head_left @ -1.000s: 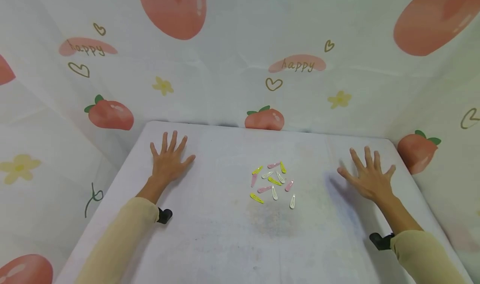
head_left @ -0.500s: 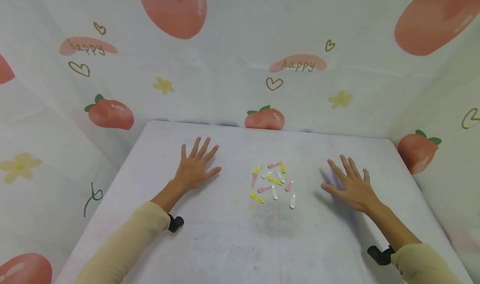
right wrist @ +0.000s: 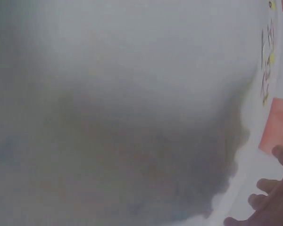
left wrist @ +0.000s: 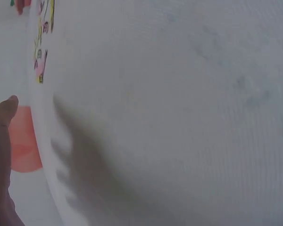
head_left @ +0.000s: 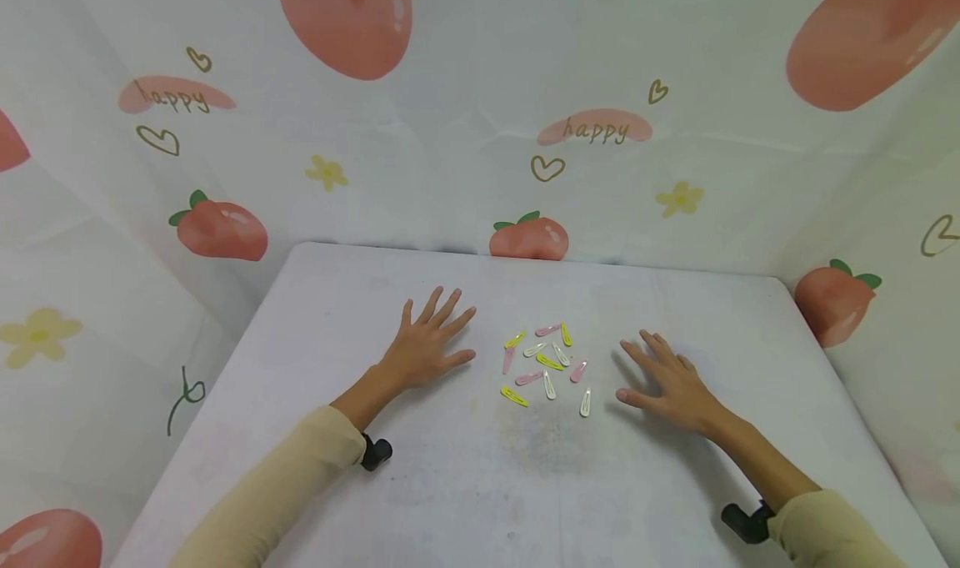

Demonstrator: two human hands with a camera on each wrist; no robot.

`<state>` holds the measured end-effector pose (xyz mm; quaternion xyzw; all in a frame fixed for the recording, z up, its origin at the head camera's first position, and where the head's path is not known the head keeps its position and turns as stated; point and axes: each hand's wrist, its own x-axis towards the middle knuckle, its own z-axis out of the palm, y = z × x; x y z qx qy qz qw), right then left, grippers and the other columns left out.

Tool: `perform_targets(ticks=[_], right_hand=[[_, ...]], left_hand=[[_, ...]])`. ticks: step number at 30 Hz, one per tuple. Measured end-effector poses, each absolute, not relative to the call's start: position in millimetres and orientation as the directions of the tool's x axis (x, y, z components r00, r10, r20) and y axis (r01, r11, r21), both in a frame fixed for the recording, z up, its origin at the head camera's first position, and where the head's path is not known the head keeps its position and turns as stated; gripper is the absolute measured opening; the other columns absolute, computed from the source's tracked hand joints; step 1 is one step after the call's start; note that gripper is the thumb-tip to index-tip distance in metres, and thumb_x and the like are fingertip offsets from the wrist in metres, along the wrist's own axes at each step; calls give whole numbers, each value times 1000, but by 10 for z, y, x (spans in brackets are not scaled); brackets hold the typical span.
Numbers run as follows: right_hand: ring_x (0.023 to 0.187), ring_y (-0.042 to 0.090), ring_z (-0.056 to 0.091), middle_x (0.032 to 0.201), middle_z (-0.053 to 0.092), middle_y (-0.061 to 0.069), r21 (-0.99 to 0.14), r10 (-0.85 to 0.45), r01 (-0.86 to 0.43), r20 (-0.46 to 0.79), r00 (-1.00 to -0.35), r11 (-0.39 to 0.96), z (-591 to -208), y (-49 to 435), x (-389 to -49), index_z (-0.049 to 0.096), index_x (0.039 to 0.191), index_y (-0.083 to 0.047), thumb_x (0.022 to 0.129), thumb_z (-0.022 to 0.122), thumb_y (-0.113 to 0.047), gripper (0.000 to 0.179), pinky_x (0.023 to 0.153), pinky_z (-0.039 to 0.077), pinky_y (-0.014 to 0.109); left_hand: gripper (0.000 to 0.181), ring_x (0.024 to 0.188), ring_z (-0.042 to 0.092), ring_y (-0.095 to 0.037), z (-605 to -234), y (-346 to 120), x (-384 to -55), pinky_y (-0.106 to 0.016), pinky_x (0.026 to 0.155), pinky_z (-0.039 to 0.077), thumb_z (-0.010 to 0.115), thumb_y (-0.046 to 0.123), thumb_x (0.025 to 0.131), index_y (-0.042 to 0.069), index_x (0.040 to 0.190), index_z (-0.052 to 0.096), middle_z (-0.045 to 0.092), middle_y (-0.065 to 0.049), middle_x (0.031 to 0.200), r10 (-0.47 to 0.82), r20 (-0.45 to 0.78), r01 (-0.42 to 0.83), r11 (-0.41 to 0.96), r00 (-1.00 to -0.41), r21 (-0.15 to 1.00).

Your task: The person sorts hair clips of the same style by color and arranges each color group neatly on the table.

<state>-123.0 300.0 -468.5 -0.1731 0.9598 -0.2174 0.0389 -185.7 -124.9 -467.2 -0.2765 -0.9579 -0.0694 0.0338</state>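
Note:
Several snap hair clips in yellow, pink and white lie scattered in a loose cluster on the table, among them a yellow clip [head_left: 513, 397], a pink clip [head_left: 578, 372] and a white clip [head_left: 585, 403]. Left of the cluster, my left hand [head_left: 420, 351] is spread with fingers apart and holds nothing. My right hand [head_left: 675, 389], to the right of the clips, has its fingers spread and slightly bent, also with nothing in it. Both hands cast shadows on the tabletop and are apart from the clips. The left wrist view shows the left thumb [left wrist: 4, 110]; the right wrist view shows the right fingers [right wrist: 269, 186].
The white table [head_left: 450, 501] has a faint stain in front of the clips. Behind it and at both sides hangs a white cloth [head_left: 435, 151] printed with peaches, hearts and flowers. A black wrist camera [head_left: 375, 453] sits below the left hand, another [head_left: 746, 522] below the right.
Both hands have moved inward toward the clips, the left one rightward and the right one leftward. The right fingers have bent a little. The clips lie where they were.

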Motion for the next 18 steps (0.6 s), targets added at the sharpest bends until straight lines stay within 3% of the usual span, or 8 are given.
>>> perform_targets(ticks=[7, 13, 18], right_hand=[[145, 50, 19, 154, 34, 27, -474, -398, -365, 31, -917, 802, -4754, 2859, -1181, 53, 144, -10, 84, 74, -47, 74, 105, 21, 73], [139, 54, 29, 141, 52, 26, -463, -471, -457, 94, -877, 760, -4798, 2764, -1180, 66, 130, -8, 81, 79, -43, 62, 98, 31, 75], [137, 52, 33, 135, 57, 23, -446, -493, -489, 117, -862, 749, -4838, 2706, -1174, 71, 123, -9, 77, 82, -43, 58, 97, 33, 73]], left_hand=[[71, 153, 3, -32, -4687, -1123, -1810, -72, 111, 12, 51, 59, 96, 26, 156, 34, 14, -5, 167, 558, 76, 562, 809, -826, 172], [69, 153, 2, -30, -4694, -1022, -1782, -70, 112, 11, 50, 59, 97, 27, 156, 35, 12, -3, 167, 584, 33, 576, 788, -811, 218], [67, 153, 4, -30, -4724, -948, -1771, -69, 113, 13, 51, 58, 97, 25, 154, 39, 15, -5, 166, 610, 38, 598, 761, -792, 253]])
